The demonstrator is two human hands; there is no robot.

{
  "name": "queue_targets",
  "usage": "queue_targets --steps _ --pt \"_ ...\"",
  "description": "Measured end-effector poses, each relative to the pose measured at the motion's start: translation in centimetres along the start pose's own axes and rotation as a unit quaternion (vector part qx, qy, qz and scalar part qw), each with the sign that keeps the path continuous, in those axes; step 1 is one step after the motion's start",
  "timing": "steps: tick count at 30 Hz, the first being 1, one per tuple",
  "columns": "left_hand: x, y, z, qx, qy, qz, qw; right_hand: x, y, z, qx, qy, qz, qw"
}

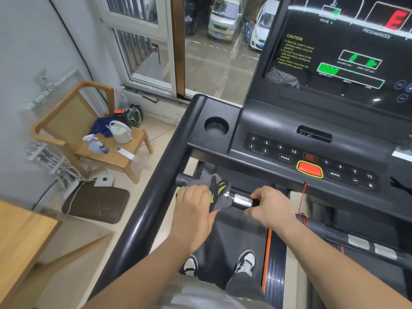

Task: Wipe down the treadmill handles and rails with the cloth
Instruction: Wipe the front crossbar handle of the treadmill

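A grey cloth [219, 192] with yellow-green and black patches is wrapped over the treadmill's front handle bar [242, 200], whose shiny metal sensor section shows between my hands. My left hand [194, 206] grips the cloth around the bar. My right hand [269, 207] grips the bar itself just right of the metal section. The black left side rail [156, 197] runs diagonally from the console down to the lower left.
The console [312, 157] with its buttons, red stop key and cup holder [216, 127] sits above the bar. A red safety cord [302, 201] hangs by my right hand. A wooden chair [66, 126] with spray bottles stands at left. My shoes [245, 262] stand on the belt.
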State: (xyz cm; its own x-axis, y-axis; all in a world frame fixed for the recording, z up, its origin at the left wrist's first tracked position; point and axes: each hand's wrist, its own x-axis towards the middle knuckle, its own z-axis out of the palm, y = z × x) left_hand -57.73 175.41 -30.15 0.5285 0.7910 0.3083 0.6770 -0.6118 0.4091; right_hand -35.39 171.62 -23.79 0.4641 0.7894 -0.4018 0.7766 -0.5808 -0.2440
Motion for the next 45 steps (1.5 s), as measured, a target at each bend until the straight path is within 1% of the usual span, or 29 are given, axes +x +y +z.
queue_targets --steps 2,3,4,5,7,10,11,12,14,15,16,19,20,22,23,24,26,28,30,32,34,35,36,37,39,41,42,44,45 --pt "-3.5 0.7 0.8 -0.056 -0.089 -0.115 0.988 0.2 -0.1 -0.2 -0.001 -0.011 0.005 1.0" --pt "-5.0 0.7 1.1 -0.106 -0.14 -0.196 0.965 0.2 -0.1 -0.2 -0.003 -0.015 0.008 1.0" --pt "-6.3 0.4 1.8 -0.173 -0.172 -0.274 0.93 0.3 -0.2 -0.2 -0.004 -0.018 0.008 1.0" --pt "-7.1 0.0 2.1 -0.24 -0.179 -0.343 0.891 0.4 -0.2 -0.1 -0.004 -0.019 0.008 1.0" --pt "-7.1 -0.5 2.1 -0.37 -0.134 -0.449 0.802 0.4 -0.2 0.1 0.0 -0.01 0.007 1.0" --pt "-5.1 -0.2 1.8 -0.49 -0.002 -0.567 0.662 0.4 -0.1 0.2 -0.006 -0.008 0.004 1.0" --pt "-4.1 0.2 1.5 -0.531 0.025 -0.587 0.61 0.4 -0.1 0.3 -0.008 -0.007 0.002 1.0" --pt "-2.8 0.6 1.3 -0.589 0.04 -0.596 0.545 0.4 -0.1 0.3 -0.01 -0.006 0.001 1.0" --pt "0.0 1.8 0.6 -0.681 0.039 -0.588 0.435 0.3 -0.2 0.3 -0.017 -0.004 0.0 1.0" --pt "1.4 2.6 0.2 -0.704 0.047 -0.587 0.397 0.3 -0.3 0.3 -0.021 -0.002 -0.002 1.0" --pt "2.6 3.4 -0.1 -0.719 0.058 -0.585 0.371 0.2 -0.3 0.3 -0.022 0.0 -0.005 1.0" --pt "4.4 5.1 -0.8 -0.724 0.076 -0.59 0.35 -0.1 -0.4 0.4 -0.021 0.007 -0.004 1.0" --pt "4.3 5.3 -0.4 -0.709 0.078 -0.606 0.352 -0.2 -0.4 0.3 -0.022 0.008 -0.005 1.0" --pt "3.4 4.7 1.6 -0.691 0.065 -0.617 0.371 -0.3 -0.3 0.3 -0.024 0.011 -0.01 1.0" --pt "3.0 4.3 2.3 -0.674 0.044 -0.624 0.394 -0.4 -0.2 0.3 -0.022 0.012 -0.012 1.0" --pt "2.7 3.8 2.5 -0.645 0.021 -0.633 0.427 -0.4 -0.2 0.3 -0.019 0.012 -0.014 1.0" --pt "3.3 4.1 -0.3 -0.599 0.011 -0.629 0.495 -0.4 0.2 0.1 -0.012 0.007 -0.018 1.0" --pt "4.6 4.9 -3.4 -0.598 0.011 -0.578 0.555 -0.2 0.9 0.2 0.008 -0.012 -0.026 1.0" --pt "6.2 5.6 -5.9 -0.582 0.009 -0.5 0.641 0.0 1.9 -0.1 0.045 -0.043 -0.049 0.997" --pt "7.0 6.9 -7.3 -0.524 0.017 -0.411 0.745 -0.1 3.3 -0.6 0.066 -0.056 -0.075 0.993" --pt "6.9 7.9 -6.3 -0.423 0.021 -0.295 0.856 -0.4 5.1 -1.4 0.025 -0.03 -0.101 0.994" --pt "6.7 8.4 -5.2 -0.365 0.024 -0.225 0.903 -0.5 6.1 -1.8 -0.009 -0.012 -0.108 0.994" --pt "6.3 8.8 -3.7 -0.304 0.022 -0.163 0.938 -0.6 7.1 -2.1 -0.037 0.004 -0.112 0.993" --pt "5.8 9.3 -1.8 -0.245 0.006 -0.112 0.963 -0.7 8.0 -2.3 -0.057 0.019 -0.11 0.992" --pt "4.5 10.6 2.2 -0.084 -0.067 -0.031 0.994 -0.9 9.9 -2.8 -0.087 0.043 -0.102 0.99" --pt "2.7 12.0 5.3 0.067 -0.128 0.033 0.989 -1.2 11.8 -3.1 -0.096 0.047 -0.069 0.992" --pt "2.2 12.3 6.1 0.101 -0.148 0.04 0.983 -1.3 12.8 -3.2 -0.093 0.041 -0.046 0.994" --pt "2.6 12.4 6.2 0.101 -0.143 0.043 0.984 -1.2 14.5 -3.5 -0.096 0.002 -0.011 0.995" --pt "3.1 12.3 5.9 0.101 -0.144 0.053 0.983 -1.2 15.3 -3.5 -0.102 -0.018 -0.012 0.995"
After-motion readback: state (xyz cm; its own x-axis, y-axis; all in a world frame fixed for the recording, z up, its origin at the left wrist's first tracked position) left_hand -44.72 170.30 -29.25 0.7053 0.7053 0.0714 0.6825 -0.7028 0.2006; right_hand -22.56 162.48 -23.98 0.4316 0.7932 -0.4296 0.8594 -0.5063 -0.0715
